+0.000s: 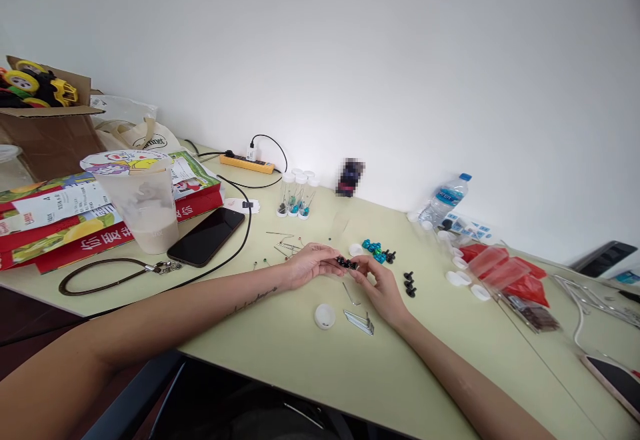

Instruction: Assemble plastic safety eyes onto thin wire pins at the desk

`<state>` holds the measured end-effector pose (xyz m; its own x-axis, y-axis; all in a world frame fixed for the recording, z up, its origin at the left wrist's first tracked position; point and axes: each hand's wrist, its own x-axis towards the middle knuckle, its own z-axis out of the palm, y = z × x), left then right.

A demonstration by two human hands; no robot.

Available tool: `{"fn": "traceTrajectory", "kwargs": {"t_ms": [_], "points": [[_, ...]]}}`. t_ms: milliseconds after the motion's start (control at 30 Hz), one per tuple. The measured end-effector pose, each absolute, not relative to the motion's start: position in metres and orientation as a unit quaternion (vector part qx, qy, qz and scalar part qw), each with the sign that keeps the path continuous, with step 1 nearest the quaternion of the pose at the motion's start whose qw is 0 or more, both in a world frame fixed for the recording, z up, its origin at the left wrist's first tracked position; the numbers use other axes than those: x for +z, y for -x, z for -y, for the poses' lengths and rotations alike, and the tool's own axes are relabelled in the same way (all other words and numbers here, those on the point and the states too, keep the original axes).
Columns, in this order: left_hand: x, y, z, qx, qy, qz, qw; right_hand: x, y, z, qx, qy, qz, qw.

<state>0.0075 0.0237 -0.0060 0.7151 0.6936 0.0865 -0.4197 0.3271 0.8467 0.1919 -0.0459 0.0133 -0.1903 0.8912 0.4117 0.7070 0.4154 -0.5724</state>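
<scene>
My left hand (311, 263) and my right hand (377, 285) meet over the middle of the pale green table (280, 353). Both pinch a short row of small black pieces (347, 263) held between their fingertips. Right beside them lie teal beads (373, 248) and more loose black pieces (409, 284). A bundle of thin metal pins (359, 321) and a white cap (325, 316) lie just below my right hand. More pins (285, 245) are scattered left of my left hand.
Clear vials with white caps (296, 195) stand at the back. A black phone (207, 236), a sealed drink cup (137, 200), red boxes (60, 217), a cable and a power strip (248, 163) are at left. A water bottle (445, 199) and red bags (505, 270) are at right.
</scene>
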Motion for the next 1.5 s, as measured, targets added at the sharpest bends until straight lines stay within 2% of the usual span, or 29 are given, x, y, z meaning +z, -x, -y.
{"fn": "traceTrajectory", "kwargs": {"t_ms": [600,1367,1500], "points": [[-0.003,-0.006,-0.021,0.316,-0.511,-0.140,0.787,0.014,-0.193,0.048,0.104,0.502,0.773,0.373],[0.002,-0.007,-0.015,0.341,-0.503,-0.109,0.787,0.011,-0.193,0.051,0.035,0.470,0.783,0.405],[0.008,-0.006,-0.010,0.297,-0.532,-0.107,0.786,0.011,-0.194,0.051,0.018,0.468,0.775,0.424]]}}
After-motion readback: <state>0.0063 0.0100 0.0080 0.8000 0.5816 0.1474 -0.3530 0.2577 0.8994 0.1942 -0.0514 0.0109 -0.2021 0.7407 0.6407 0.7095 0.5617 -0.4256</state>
